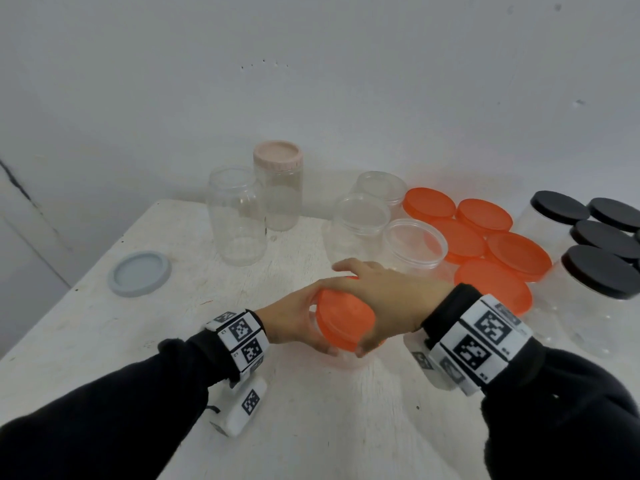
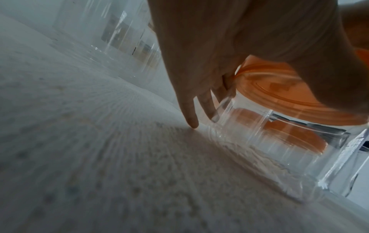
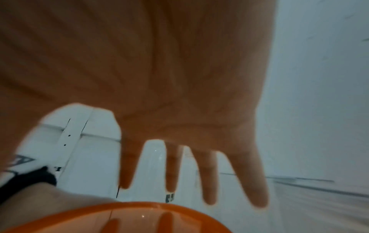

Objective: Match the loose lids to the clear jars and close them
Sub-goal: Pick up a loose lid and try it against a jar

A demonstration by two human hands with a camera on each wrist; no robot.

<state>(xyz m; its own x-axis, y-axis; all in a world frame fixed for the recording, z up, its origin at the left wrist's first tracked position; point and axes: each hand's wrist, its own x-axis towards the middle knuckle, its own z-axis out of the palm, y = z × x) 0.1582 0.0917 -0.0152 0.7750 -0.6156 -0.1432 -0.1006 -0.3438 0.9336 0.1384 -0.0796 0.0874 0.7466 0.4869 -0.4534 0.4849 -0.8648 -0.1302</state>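
Current step, judged: seating an orange lid (image 1: 346, 320) on a low clear jar (image 2: 279, 138) at lower centre of the head view.

Hands:
- Left hand (image 1: 294, 320): fingers curled round the jar wall just under the lid, steadying it. In the left wrist view, one fingertip touches the table (image 1: 311, 427).
- Right hand (image 1: 388, 299): laid across the lid top, thumb at the near rim. Right wrist view shows fingers straight and spread, not clamped. Whether the palm is pressing or turning: cannot tell.

Risks:
- Lid appears to sit slightly tilted; if turned in this condition it may cross-thread or jam.
- Flat-palm contact gives little purchase; hand may slip on the smooth lid w/o tightening.
- Light, empty jar may skid if the left hand eases off.

Clearance:
- Open jars (image 1: 412, 244) stand just behind the right hand, w/ closed orange-lidded jars (image 1: 491, 289) to the right; a wide wrist sweep could knock them.
- Grey lid (image 1: 138, 273), at left of frame, lies near the table's left edge.
- Bare tabletop toward the bottom of frame gives the most free room.
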